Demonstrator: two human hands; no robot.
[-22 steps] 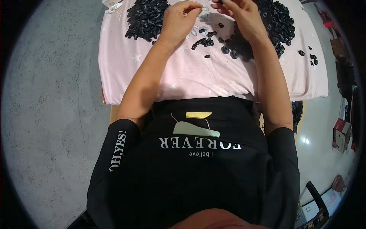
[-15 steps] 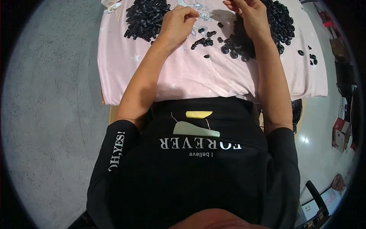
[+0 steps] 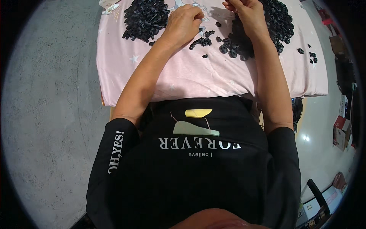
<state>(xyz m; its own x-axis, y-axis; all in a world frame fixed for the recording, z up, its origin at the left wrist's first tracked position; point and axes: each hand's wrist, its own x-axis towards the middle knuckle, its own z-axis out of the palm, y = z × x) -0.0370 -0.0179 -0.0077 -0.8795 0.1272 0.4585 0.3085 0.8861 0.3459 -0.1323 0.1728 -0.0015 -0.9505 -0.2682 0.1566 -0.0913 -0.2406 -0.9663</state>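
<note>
the left hand is curled shut, knuckles resting on the pink cloth beside scattered small black parts. the right hand is pinched closed above the right black heap; whether anything is gripped cannot be told. a second black heap is seen left of the left hand.

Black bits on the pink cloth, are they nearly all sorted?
Not nearly. One pile sits apart by the left hand, which looks like the finished lot. The right hand works at the edge of a bigger heap. Loose bits lie between the hands, and a few strays sit far right.
</note>
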